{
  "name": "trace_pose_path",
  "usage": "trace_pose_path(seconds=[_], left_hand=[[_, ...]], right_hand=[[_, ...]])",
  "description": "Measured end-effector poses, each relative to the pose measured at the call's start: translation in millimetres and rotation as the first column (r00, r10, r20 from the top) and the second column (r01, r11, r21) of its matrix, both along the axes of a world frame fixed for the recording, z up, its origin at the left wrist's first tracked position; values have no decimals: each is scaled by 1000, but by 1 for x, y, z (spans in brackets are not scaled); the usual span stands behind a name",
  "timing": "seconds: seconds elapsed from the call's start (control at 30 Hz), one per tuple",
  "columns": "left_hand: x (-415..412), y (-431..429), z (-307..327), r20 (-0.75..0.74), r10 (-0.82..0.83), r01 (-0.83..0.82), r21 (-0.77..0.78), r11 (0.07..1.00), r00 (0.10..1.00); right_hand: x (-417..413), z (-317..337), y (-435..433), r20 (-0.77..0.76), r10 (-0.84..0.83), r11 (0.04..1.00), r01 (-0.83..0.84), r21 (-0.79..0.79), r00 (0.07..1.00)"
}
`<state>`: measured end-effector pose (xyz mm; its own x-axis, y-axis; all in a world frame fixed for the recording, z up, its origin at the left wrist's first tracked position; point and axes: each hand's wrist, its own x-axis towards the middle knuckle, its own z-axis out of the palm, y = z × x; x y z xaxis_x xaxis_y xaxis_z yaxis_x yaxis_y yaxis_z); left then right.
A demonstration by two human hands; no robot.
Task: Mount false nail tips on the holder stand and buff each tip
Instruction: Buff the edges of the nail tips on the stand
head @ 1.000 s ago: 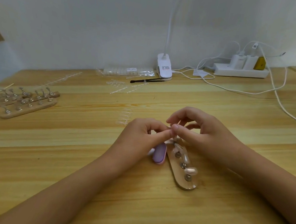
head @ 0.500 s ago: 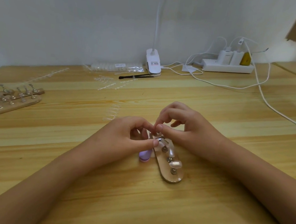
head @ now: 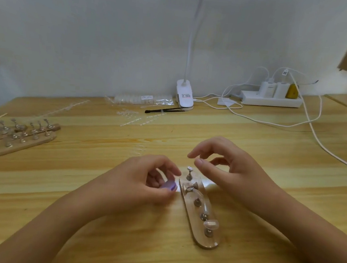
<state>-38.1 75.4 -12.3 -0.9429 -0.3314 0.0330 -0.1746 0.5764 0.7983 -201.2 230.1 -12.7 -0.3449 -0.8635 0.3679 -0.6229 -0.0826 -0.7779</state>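
A clear oval holder stand lies on the wooden table in front of me, with several metal pegs along it. Pale false nail tips sit on the nearer pegs; the farthest peg is bare. My left hand is just left of the stand and grips a small purple buffer block between thumb and fingers. My right hand hovers above the stand's far end, its fingers loosely curved and apart, holding nothing that I can see.
Several wooden holder stands with pegs lie at the far left. Loose clear nail tips, a bagged pack and a black tool sit at the back. A clip lamp, power strip and white cables are back right.
My hands, which met in a pinch over the stand's far end, have parted. My right hand has lifted with its fingers spread; my left drew back to the left with the buffer.
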Motion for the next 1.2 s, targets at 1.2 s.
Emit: trace_pose_path(seconds=[1.2], left_hand=[[-14, 9, -13, -124, 387, -119, 828, 548, 914]], right_hand=[[-12, -8, 2, -17, 77, 960, -70, 270, 997]])
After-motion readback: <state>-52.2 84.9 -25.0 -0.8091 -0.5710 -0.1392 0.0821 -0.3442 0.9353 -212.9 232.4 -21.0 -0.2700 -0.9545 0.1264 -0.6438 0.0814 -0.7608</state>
